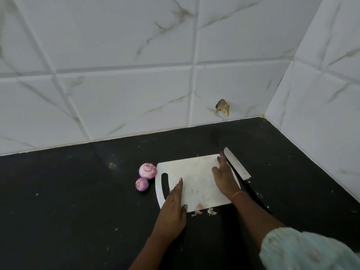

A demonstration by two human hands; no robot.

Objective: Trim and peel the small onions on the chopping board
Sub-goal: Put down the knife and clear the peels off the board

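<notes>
Chopping board (pixel 196 178): white plastic with a handle slot at its left end, lying flat on the dark surface (pixel 78 201); this is the landmark for everything below.
Larger onion (pixel 147 170): peeled, purple-white, on the surface just off the board's left far corner, cut end facing up.
Smaller onion (pixel 142 184): peeled, just left of the board's left edge, nearer the person than the larger one and almost touching it.
Left hand (pixel 174 203): flat on the board's near left part beside the handle slot, fingers straight and together, holding nothing.
Right hand (pixel 226 177): flat on the board's right part, fingers stretched toward the far right corner, holding nothing; an orange band sits at the wrist.
Knife (pixel 238 168): black-handled, lying along the board's right edge, blade tip past the far corner, just beside the right fingers.
Peel scraps (pixel 211 212): pale bits on the surface at the board's near edge.
Wall (pixel 136 65): white marbled tiles behind the board, with a chipped hole above the far right.
</notes>
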